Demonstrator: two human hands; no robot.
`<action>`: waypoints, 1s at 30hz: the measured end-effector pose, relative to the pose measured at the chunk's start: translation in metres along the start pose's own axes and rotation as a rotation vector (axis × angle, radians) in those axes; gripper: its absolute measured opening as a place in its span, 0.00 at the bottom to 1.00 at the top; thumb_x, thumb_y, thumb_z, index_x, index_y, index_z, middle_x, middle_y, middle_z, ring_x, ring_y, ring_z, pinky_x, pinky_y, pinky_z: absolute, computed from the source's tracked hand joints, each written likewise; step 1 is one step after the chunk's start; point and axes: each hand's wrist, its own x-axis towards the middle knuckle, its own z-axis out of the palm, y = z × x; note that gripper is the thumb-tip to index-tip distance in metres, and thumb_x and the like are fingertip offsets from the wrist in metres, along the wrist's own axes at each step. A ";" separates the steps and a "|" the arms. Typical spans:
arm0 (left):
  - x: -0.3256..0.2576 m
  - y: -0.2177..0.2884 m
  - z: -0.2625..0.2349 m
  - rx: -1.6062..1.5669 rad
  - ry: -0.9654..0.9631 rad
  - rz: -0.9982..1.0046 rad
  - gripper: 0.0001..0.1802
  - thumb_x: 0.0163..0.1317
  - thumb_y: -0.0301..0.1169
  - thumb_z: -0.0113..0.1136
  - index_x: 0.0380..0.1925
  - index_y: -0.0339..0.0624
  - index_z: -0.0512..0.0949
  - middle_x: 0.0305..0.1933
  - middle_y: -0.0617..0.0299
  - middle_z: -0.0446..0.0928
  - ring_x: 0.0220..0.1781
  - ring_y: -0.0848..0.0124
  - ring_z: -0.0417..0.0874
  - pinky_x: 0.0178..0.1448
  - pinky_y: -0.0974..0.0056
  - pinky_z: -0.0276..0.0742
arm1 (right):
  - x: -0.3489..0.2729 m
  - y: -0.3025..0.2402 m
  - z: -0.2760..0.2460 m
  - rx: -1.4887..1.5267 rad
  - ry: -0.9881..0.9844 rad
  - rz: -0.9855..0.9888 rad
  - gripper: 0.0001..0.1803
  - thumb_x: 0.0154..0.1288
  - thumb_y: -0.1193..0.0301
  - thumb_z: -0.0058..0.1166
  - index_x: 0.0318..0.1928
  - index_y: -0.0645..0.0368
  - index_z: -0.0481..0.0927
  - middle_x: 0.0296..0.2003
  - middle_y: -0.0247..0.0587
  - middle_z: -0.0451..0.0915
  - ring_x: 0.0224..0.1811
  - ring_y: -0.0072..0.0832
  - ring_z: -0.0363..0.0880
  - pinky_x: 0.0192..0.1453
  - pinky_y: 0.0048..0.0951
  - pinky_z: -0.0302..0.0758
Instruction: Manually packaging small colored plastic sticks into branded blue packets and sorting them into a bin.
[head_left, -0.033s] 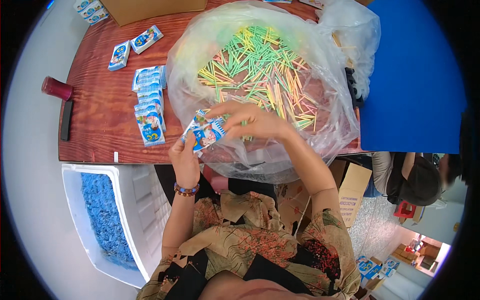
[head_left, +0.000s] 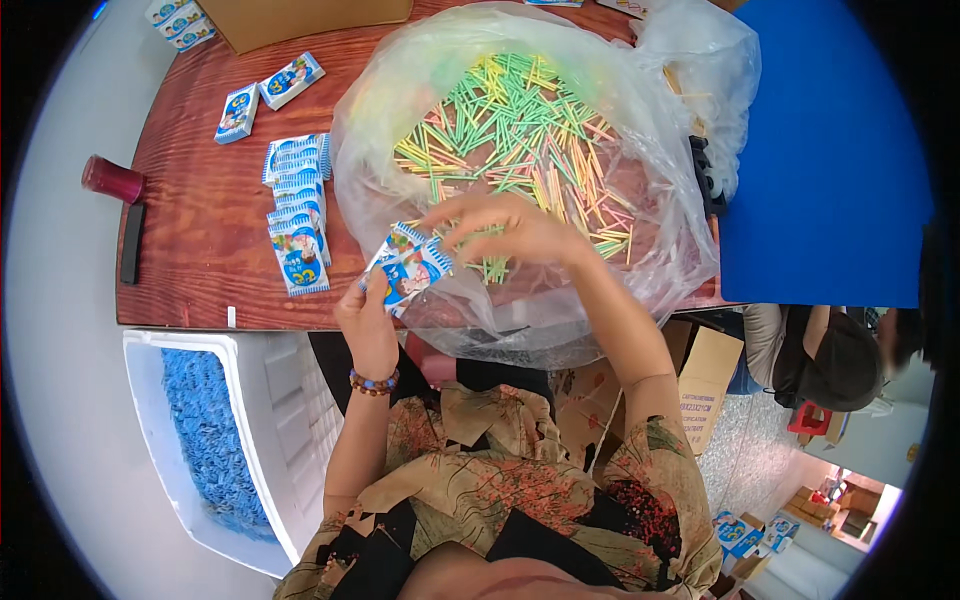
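Observation:
My left hand (head_left: 368,315) grips a small blue-and-white packet (head_left: 408,268) by its lower left edge, just above the front of the table. Over the packet's upper right corner is my right hand (head_left: 505,228), its fingers smeared by motion, so whether they hold anything is unclear. Beyond it, a large clear plastic bag (head_left: 372,120) lies spread open around a heap of thin green, yellow and pink sticks (head_left: 520,125). A row of similar packets (head_left: 298,255) overlaps on the table, left of the bag.
Two small boxes (head_left: 238,112) lie at the far left, near a cardboard box (head_left: 300,22). A dark red cylinder (head_left: 113,180) stands by the left edge. Below is a white foam box (head_left: 235,400) of blue pieces (head_left: 210,430). A blue panel (head_left: 830,160) borders the right side.
My right hand has drawn slightly right, away from the packet, uncovering more of its printed face. My left hand keeps its grip and has barely moved.

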 end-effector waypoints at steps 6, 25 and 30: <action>0.000 -0.025 -0.014 0.251 0.204 0.280 0.10 0.67 0.25 0.52 0.38 0.26 0.78 0.36 0.62 0.80 0.34 0.82 0.77 0.39 0.74 0.73 | 0.028 0.072 -0.152 -0.716 0.859 0.294 0.16 0.64 0.63 0.55 0.45 0.62 0.82 0.37 0.40 0.83 0.42 0.25 0.79 0.48 0.28 0.73; -0.003 -0.021 -0.017 0.347 0.084 0.347 0.04 0.59 0.16 0.51 0.31 0.29 0.76 0.34 0.60 0.76 0.37 0.76 0.73 0.44 0.72 0.68 | 0.080 0.119 -0.265 -1.837 0.158 0.249 0.11 0.57 0.72 0.46 0.39 0.64 0.76 0.31 0.57 0.80 0.36 0.48 0.80 0.44 0.46 0.75; -0.006 -0.016 -0.020 0.351 0.095 0.355 0.03 0.60 0.17 0.52 0.31 0.29 0.76 0.34 0.60 0.76 0.36 0.77 0.72 0.43 0.72 0.67 | 0.085 0.144 -0.250 -1.777 0.259 0.173 0.09 0.56 0.76 0.45 0.36 0.62 0.77 0.30 0.55 0.80 0.31 0.46 0.80 0.38 0.42 0.77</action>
